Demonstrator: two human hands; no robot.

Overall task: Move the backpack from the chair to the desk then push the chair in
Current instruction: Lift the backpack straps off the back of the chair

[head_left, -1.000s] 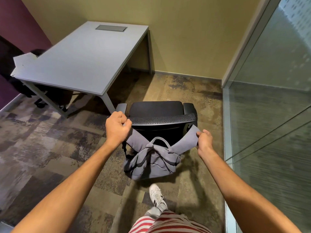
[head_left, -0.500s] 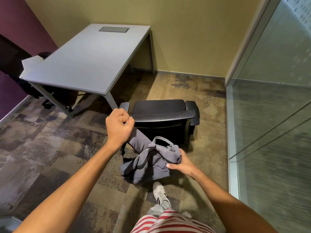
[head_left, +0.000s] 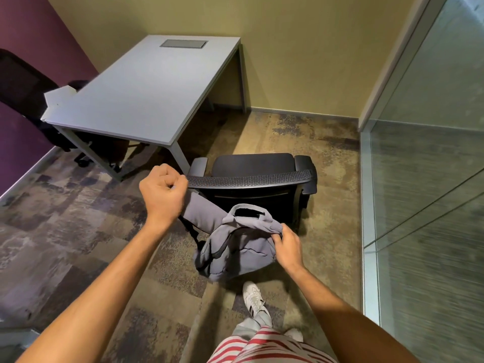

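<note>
A grey backpack (head_left: 235, 252) hangs in the air behind the black office chair (head_left: 252, 174), clear of its backrest. My left hand (head_left: 162, 192) is shut on one of its shoulder straps, held up beside the left end of the backrest. My right hand (head_left: 288, 247) grips the top right of the bag's body, just below its carry loop. The grey desk (head_left: 146, 95) stands to the far left of the chair, with a dark cable hatch near its far edge.
A glass partition (head_left: 424, 205) runs along the right side. A second dark chair (head_left: 23, 87) sits at the desk's far left by the purple wall. My white shoe (head_left: 255, 301) is on the patterned carpet under the bag.
My right hand let go of the right strap and moved down and left onto the bag's body. The backpack came off the backrest and swung toward me.
</note>
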